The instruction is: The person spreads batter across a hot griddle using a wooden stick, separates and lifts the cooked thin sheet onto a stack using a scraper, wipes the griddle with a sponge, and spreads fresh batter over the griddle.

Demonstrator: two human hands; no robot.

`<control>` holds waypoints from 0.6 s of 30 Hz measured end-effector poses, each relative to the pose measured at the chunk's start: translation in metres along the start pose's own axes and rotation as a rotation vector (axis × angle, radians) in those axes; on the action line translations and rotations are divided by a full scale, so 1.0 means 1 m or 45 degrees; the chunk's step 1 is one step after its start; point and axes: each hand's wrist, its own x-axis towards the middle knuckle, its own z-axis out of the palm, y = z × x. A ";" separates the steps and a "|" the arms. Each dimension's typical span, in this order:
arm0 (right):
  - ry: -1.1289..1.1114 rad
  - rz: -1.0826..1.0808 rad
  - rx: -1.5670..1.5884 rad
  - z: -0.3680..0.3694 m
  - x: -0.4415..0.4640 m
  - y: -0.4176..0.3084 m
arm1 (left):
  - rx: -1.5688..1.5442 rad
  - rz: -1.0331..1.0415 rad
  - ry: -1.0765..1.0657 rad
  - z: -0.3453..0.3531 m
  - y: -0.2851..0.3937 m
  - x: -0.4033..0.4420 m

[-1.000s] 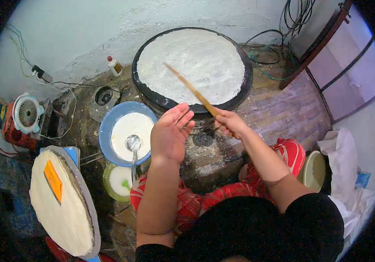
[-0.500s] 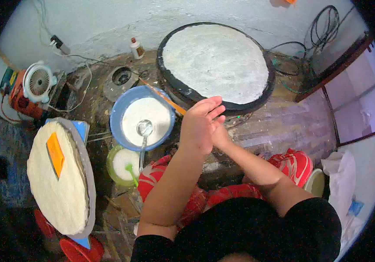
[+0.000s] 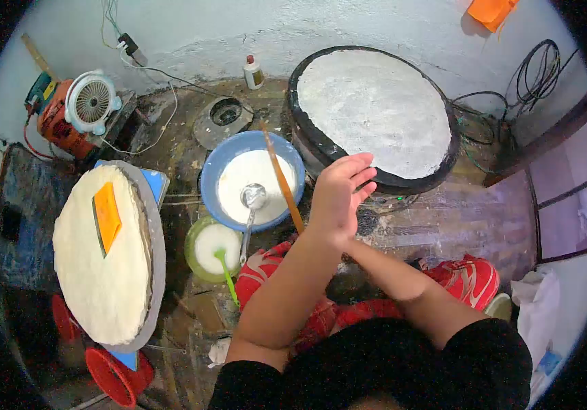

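My left hand is raised in front of the round griddle, its fingers stretched out with nothing visible in them. Behind that wrist my right hand is almost wholly hidden; the right forearm crosses toward it. A long flat wooden stick slants over the blue basin of white batter and passes behind my left arm toward my right hand. The grip itself is covered. A metal ladle lies in the basin. The griddle has a dark rim and a pale sheet across its top.
A green bowl of white liquid with a green spoon stands by my knee. To the left lies a thick round stack of pale sheets with an orange packet. Beyond are a small fan, a bottle and cables.
The view has shifted, so most things appear farther right. The wooden stick has swung steeper and now crosses the basin. My left hand stays raised, covering more of my right hand.
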 end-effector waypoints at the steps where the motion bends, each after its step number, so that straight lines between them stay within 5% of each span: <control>1: -0.020 -0.021 0.018 0.003 -0.008 0.011 | -0.008 0.023 -0.005 0.000 0.002 -0.001; 4: -0.310 0.215 -0.080 -0.032 -0.051 -0.046 | -0.127 0.067 0.034 -0.010 0.013 0.000; 6: -0.363 0.230 -0.310 -0.024 -0.072 -0.005 | -0.184 0.161 0.109 -0.015 0.034 -0.007; 8: -0.451 0.451 -0.229 -0.022 -0.099 0.023 | -0.299 0.329 0.107 -0.025 0.060 -0.023; 10: -0.567 0.612 0.269 -0.023 -0.121 0.054 | -0.366 0.481 0.133 -0.039 0.088 -0.048; 12: -0.551 0.591 -0.204 -0.025 -0.137 0.051 | -0.118 0.999 0.235 -0.061 0.113 -0.064; 14: -0.625 0.598 -0.340 -0.012 -0.150 0.113 | 0.115 1.230 0.625 -0.094 0.131 -0.071; 18: -0.562 0.457 -0.310 -0.024 -0.151 0.071 | 0.947 1.258 1.213 -0.210 0.164 -0.066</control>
